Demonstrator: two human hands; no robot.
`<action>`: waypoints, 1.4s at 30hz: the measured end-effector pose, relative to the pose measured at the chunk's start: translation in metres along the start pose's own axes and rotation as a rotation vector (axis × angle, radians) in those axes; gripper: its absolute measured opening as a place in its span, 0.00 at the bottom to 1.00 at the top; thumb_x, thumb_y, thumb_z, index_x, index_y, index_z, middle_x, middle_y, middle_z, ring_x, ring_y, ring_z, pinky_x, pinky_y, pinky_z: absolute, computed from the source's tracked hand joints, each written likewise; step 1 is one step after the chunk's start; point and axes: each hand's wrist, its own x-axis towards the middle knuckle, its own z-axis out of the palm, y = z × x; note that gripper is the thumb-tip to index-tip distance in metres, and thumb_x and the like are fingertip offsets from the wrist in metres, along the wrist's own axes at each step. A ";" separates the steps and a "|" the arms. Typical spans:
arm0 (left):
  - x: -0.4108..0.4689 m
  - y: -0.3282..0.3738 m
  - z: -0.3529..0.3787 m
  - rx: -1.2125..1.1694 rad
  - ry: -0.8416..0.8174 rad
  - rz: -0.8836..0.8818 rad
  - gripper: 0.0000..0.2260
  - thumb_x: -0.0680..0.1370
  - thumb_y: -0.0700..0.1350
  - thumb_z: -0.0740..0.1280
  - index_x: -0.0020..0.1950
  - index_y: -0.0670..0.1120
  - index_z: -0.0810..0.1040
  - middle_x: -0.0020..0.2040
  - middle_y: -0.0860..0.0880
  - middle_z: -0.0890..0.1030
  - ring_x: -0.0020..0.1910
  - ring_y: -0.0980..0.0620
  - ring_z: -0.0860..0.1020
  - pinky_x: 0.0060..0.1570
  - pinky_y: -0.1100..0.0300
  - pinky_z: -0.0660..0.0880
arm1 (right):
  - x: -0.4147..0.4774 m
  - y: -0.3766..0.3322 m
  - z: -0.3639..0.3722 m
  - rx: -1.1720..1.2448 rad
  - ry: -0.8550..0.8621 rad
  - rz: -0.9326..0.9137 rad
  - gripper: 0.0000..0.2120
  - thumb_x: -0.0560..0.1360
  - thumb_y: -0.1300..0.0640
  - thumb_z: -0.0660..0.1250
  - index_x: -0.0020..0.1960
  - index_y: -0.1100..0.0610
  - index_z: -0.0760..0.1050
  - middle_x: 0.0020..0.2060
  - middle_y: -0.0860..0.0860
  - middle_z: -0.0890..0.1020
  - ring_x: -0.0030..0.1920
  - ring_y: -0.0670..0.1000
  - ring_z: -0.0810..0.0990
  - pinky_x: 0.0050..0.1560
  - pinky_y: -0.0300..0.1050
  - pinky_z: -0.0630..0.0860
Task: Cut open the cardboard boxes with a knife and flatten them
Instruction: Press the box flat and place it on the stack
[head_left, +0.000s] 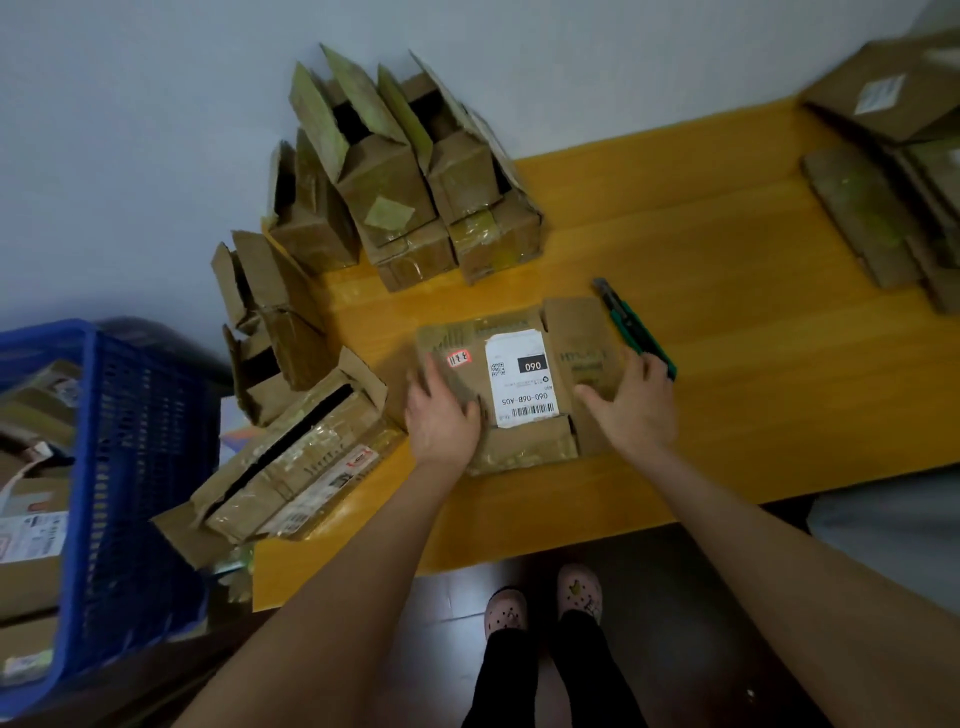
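A flattened brown cardboard box (524, 332) with a white shipping label lies in the middle of the yellow table (727, 364). My left hand (441, 415) presses flat on its left side. My right hand (634, 405) presses on its right flap while holding a green utility knife (631, 325), whose blade end points away toward the wall. Several opened boxes (410, 187) with raised flaps stand at the back left. Another opened box (301, 457) lies at the table's left edge.
A stack of flattened cardboard (883, 208) lies at the table's far right. A blue plastic crate (119, 493) holding more boxes stands left of the table. My feet in pink shoes (543, 603) are on the dark floor below the front edge.
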 end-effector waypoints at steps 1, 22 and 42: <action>0.001 0.003 -0.005 -0.082 -0.016 -0.071 0.37 0.79 0.46 0.64 0.80 0.46 0.44 0.78 0.36 0.50 0.76 0.35 0.56 0.74 0.44 0.58 | -0.001 0.004 -0.002 0.043 -0.027 0.042 0.43 0.72 0.35 0.66 0.77 0.55 0.54 0.73 0.57 0.60 0.71 0.59 0.63 0.67 0.57 0.69; 0.000 0.089 -0.008 -0.458 0.004 -0.183 0.25 0.75 0.47 0.67 0.70 0.45 0.65 0.63 0.43 0.76 0.60 0.40 0.76 0.60 0.44 0.74 | -0.010 0.027 -0.091 0.492 -0.005 0.250 0.51 0.62 0.46 0.80 0.74 0.60 0.57 0.71 0.58 0.68 0.69 0.60 0.68 0.66 0.59 0.70; -0.064 0.342 0.121 -0.458 -0.039 -0.153 0.16 0.77 0.44 0.70 0.59 0.38 0.71 0.47 0.44 0.76 0.46 0.44 0.75 0.47 0.51 0.76 | 0.083 0.233 -0.281 0.405 0.099 0.206 0.41 0.68 0.47 0.77 0.72 0.56 0.59 0.65 0.57 0.66 0.59 0.59 0.74 0.49 0.47 0.72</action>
